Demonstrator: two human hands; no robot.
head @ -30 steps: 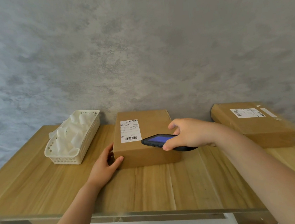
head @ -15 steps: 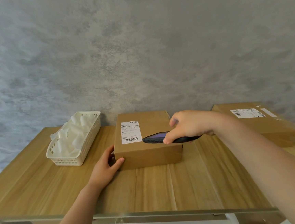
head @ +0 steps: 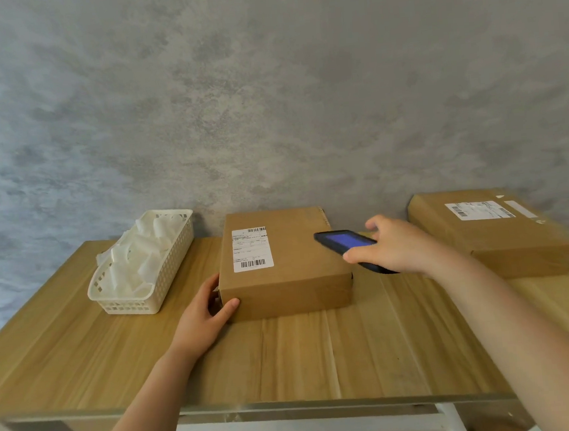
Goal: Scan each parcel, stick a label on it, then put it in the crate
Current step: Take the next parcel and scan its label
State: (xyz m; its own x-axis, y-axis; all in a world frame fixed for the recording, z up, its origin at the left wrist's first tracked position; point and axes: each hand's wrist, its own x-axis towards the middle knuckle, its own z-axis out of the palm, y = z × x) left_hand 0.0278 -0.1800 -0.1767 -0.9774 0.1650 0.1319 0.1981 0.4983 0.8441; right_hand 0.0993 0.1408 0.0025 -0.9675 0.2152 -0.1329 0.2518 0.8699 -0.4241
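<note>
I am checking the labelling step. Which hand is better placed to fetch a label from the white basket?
The left hand, probably. It only holds the near-left corner of the middle parcel, and the white basket lies on its side. The right hand grips the scanner beyond the parcel's right edge.

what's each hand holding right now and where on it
The right hand grips the handheld scanner by its rear end, screen up. The left hand holds the middle parcel at its near left corner, thumb on the front face.
</note>
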